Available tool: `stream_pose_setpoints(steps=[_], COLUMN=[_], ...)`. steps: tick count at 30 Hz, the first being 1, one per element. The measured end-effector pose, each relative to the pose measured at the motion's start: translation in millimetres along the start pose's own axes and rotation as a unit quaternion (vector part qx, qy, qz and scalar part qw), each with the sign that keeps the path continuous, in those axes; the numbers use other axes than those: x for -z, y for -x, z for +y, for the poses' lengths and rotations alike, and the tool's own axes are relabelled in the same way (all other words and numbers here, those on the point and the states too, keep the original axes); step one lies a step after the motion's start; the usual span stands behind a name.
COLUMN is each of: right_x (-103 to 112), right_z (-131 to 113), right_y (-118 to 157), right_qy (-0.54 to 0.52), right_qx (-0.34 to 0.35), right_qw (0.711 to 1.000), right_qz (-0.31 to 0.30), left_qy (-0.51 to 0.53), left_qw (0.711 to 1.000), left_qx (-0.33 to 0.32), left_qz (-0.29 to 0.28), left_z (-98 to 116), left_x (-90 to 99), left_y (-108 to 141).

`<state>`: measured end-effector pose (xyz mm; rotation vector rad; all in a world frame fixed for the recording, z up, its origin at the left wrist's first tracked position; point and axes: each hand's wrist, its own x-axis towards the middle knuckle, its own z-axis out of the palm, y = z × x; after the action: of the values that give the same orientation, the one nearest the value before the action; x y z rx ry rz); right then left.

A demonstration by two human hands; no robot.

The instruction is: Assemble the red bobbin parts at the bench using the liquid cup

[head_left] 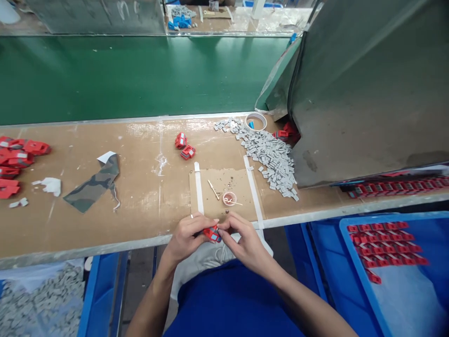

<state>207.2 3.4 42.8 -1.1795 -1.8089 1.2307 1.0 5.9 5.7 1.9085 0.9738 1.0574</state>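
My left hand [187, 236] is closed around a small red toy car body [212, 233] with grey and pale blue patches, just off the table's front edge. Against the right end of that car body, the fingertips of my right hand [242, 237] are pinched together; whatever they hold is hidden. Beyond my hands, a taped cardboard sheet [231, 178] carries a small round cup [229, 199] of reddish contents with a thin stick across it. A pale, narrow tool [213, 190] lies left of the cup, among dark specks. Farther back sit two red car bodies [184, 146].
Many grey flat pieces [270, 157] are heaped at right, by a tape roll [256, 121]. More red bodies [17, 159] and a camouflage cloth [93, 185] lie left. A blue tray [403, 292] holds rows of red parts. A large grey panel [368, 93] rises at right.
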Motion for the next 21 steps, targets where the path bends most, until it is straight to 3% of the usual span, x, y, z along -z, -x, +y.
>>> stream_pose_setpoints(steps=[10,17,21], right_x=[2.7,2.8,7.7], right_z=[2.5,9.1,3.8], right_y=[-0.7,-2.8,-3.1], right_qy=[-0.118,-0.172,-0.162], right_qx=[-0.123,-0.179,-0.146], right_qw=[0.982,0.959,0.968], right_qz=[-0.076,-0.135,-0.12], left_qy=[0.012,0.005,0.007], left_qw=[0.999,0.995,0.996], left_qx=[-0.048,-0.057,-0.083], left_qz=[-0.019,-0.079,-0.018], left_z=[-1.6,-2.7,0.6], left_x=[0.6,5.2,1.2], left_y=[-1.8,-1.6,0.5])
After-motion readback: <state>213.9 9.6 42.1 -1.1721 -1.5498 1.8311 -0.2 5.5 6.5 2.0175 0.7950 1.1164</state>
